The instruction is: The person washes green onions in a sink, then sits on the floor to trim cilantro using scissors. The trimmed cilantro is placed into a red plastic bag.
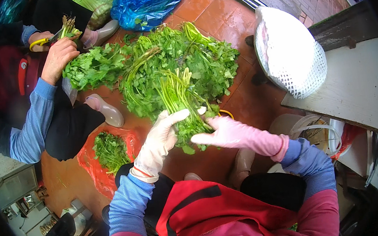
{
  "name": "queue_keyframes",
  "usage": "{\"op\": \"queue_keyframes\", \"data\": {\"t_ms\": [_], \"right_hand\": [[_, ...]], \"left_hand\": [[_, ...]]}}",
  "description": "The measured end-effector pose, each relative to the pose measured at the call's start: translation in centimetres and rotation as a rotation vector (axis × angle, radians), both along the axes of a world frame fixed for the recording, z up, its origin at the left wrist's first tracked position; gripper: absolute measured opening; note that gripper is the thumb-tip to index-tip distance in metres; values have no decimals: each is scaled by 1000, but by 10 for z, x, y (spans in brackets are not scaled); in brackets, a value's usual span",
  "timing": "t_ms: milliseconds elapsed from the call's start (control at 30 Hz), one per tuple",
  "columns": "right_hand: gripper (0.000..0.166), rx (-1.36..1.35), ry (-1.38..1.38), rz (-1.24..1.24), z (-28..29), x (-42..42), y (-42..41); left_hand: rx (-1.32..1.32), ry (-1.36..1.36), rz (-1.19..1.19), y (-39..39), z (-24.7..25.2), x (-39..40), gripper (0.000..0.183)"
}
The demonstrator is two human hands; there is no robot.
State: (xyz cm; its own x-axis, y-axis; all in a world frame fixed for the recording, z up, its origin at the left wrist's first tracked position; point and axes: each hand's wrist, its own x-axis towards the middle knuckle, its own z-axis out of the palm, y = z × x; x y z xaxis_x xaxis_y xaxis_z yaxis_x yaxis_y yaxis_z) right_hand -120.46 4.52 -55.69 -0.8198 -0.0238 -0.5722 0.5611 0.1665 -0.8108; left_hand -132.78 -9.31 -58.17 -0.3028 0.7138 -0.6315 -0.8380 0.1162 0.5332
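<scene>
In a pale rubber glove, my left hand [159, 143] grips a bunch of leafy green herbs [182, 101], its pale stem ends pointing away from me and its leaves hanging towards me. My right hand [229, 133], in a pink glove, is at the leafy side of that bunch with thumb and fingers apart; whether it pinches any leaves is hard to tell. Beyond both hands a large heap of the same kind of greens [211, 61] lies on the tiled floor. A yellow ring-shaped handle [226, 113] shows partly just beyond my right hand.
A co-worker at the left holds yellow-handled scissors [39, 43] and another bunch of greens [93, 67]. A red plastic bag [90, 172] with greens lies left of me, a blue plastic bag [147, 6] beyond the heap. At the right are a netted white bundle [292, 53], a board [353, 85] and buckets [288, 123].
</scene>
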Motion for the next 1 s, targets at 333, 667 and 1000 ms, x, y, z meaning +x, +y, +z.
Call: {"op": "queue_keyframes", "data": {"t_ms": [333, 667, 1000], "right_hand": [[33, 249, 289, -343, -38, -6, 9], [12, -287, 43, -651, -32, 0, 29], [24, 274, 297, -343, -18, -7, 1]], "left_hand": [[0, -27, -106, -5, -16, -7, 36], [49, 39, -313, 3, 3, -5, 49], [-80, 115, -165, 3, -5, -1, 40]]}}
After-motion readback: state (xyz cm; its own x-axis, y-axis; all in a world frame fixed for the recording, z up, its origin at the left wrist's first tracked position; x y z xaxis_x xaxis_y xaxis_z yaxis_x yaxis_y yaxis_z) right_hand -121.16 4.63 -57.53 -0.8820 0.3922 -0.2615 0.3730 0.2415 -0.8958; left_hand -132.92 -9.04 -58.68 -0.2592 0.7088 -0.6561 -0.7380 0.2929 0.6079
